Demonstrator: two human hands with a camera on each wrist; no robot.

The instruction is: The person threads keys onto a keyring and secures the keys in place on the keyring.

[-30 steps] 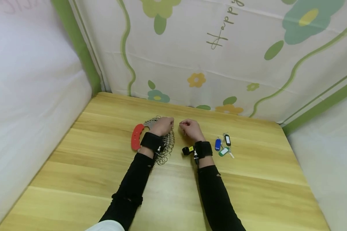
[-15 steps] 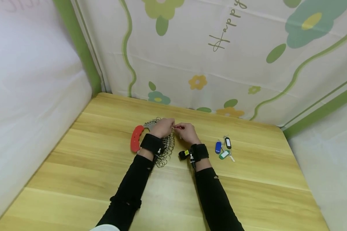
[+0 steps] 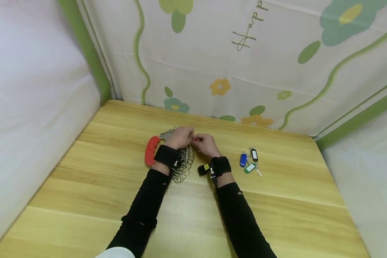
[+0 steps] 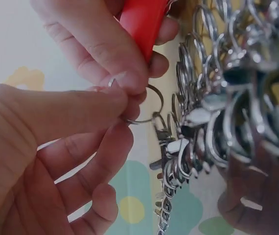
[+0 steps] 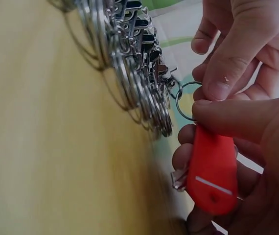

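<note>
My left hand (image 3: 181,137) pinches a metal split ring (image 4: 162,100) between thumb and fingertip. That ring hangs from a small clasp on a large key holder with a red handle (image 3: 152,151) and a dense row of metal rings (image 3: 184,168). Facing it, my right hand (image 3: 209,146) grips a red key tag (image 5: 212,169), its thumb lying over the tag's end right at the split ring. Part of a metal key (image 5: 179,179) shows beside the tag; the rest is hidden by the fingers. The fingertips of both hands meet around the ring.
To the right on the wooden table (image 3: 287,215) lie a blue key tag (image 3: 243,160), a black key tag (image 3: 254,155) and a green key tag (image 3: 249,168), with keys. A patterned cloth wall (image 3: 184,64) stands behind the table.
My right hand has moved left with the red key tag, from a gap beside the left hand to contact at the split ring. The left hand has stayed nearly in place over the key holder.
</note>
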